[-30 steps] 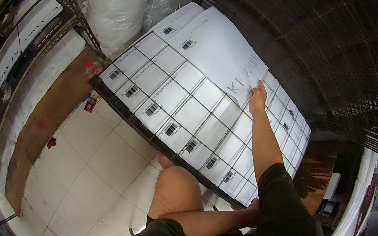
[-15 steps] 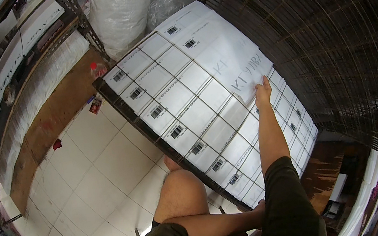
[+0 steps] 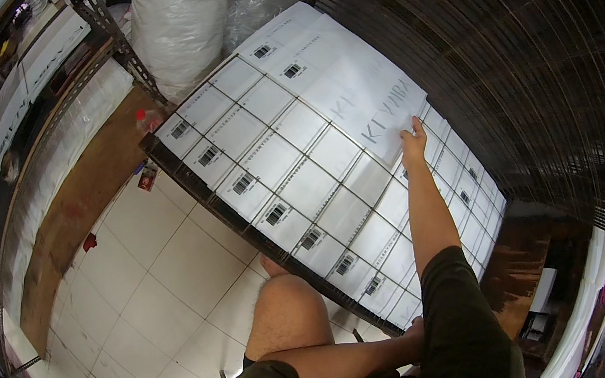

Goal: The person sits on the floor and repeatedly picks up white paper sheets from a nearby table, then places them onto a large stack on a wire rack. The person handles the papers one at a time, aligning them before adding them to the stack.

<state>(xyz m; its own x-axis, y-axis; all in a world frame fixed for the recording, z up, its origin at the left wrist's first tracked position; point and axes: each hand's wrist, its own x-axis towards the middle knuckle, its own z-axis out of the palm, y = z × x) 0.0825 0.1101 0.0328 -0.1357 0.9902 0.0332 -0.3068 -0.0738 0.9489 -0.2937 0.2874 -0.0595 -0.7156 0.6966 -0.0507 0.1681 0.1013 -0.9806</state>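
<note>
A wire rack shelf [image 3: 195,175] with a dark frame slants across the middle, its grid crossing white printed sheets [image 3: 302,189] marked with barcodes. At its far end, larger white sheets lie over the wires. My right arm reaches out to the near edge of the top white sheet [image 3: 359,94], which bears large grey lettering. There my right hand [image 3: 413,145] has its thumb and fingers closed at the sheet's edge. My left forearm crosses low in front of me, and my left hand [image 3: 415,331] is beside the shelf's near corner, mostly hidden by my right sleeve.
Raised wire racks [image 3: 484,44] stand at the right. On the left runs a metal shelving unit [image 3: 118,52] with a wooden board [image 3: 86,206]. A bulky white plastic sack [image 3: 177,28] and a red-capped bottle [image 3: 145,120] are beyond the shelf. Tiled floor [image 3: 173,263] lies at left.
My right hand has shifted slightly left and away from me along the sheet's edge. The top sheet lies flatter. The whole view has turned a little; my left hand stays put.
</note>
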